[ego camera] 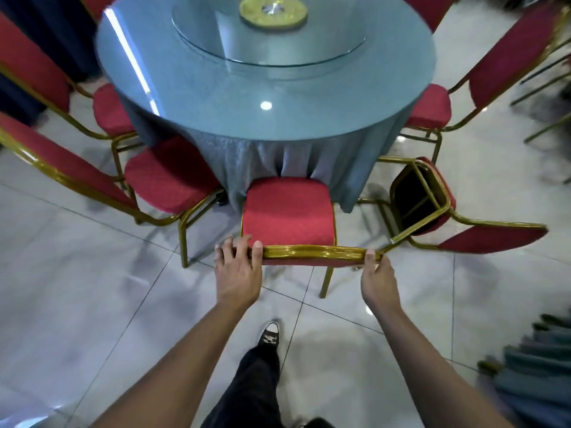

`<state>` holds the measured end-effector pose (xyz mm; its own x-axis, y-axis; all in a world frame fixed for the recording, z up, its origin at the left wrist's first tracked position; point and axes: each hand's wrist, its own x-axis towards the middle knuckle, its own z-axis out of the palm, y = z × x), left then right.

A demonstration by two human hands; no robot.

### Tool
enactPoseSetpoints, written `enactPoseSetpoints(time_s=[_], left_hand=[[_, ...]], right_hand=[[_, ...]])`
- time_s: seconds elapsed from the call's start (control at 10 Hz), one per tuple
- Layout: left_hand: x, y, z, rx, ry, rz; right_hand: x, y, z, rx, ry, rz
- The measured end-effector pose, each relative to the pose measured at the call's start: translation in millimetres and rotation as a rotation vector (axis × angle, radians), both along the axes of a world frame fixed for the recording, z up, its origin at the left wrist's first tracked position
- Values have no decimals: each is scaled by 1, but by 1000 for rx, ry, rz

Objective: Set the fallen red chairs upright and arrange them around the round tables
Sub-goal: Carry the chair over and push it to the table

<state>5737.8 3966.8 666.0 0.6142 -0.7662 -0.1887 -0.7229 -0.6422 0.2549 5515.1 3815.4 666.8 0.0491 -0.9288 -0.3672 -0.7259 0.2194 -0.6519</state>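
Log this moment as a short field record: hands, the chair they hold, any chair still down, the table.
left hand: grips the top rail of the held chair's back
right hand: grips the same rail at its other end
held chair: upright, seat facing the table
fallen chair: on its side, right of the held chair
round table: grey-blue cloth, glass turntable on top

We are looking down on an upright red chair (289, 211) with a gold frame, its seat front touching the cloth of the round table (265, 97). Just right of it, another red chair (432, 208) is lying tipped over, its black underside showing.
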Motion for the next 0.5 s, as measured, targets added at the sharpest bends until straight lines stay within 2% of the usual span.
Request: enactPoseSetpoints(time_s=[0.3, 0.5], left_hand=[[21, -38, 8, -58, 98, 73], [51, -72, 10, 83, -10, -24]], right_hand=[[32, -32, -11, 43, -44, -37], [54, -84, -7, 66, -91, 62]])
